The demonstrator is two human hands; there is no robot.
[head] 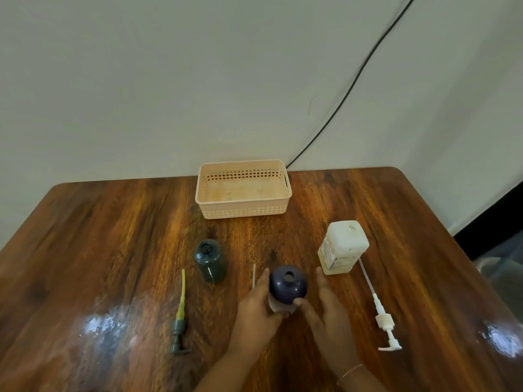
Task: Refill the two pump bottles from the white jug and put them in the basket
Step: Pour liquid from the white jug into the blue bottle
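Note:
A dark blue pump bottle [288, 284] stands uncapped near the table's front middle. My left hand [254, 309] wraps its left side. My right hand [325, 309] is at its right, thumb touching the bottle and fingers spread a little apart from it. A dark green pump bottle [210, 260] stands uncapped to the left. The white jug [343, 244] stands to the right, top closed. A peach slotted basket [243, 212] sits empty at the back. A green pump head with a yellowish tube [179, 315] lies at the left, and a white pump head [382, 315] at the right.
A thin pale tube [254, 275] lies on the wooden table [113, 236] just beyond my left fingers. A black cable [353, 83] runs down the wall behind the basket. The table's right edge drops off to a dark floor.

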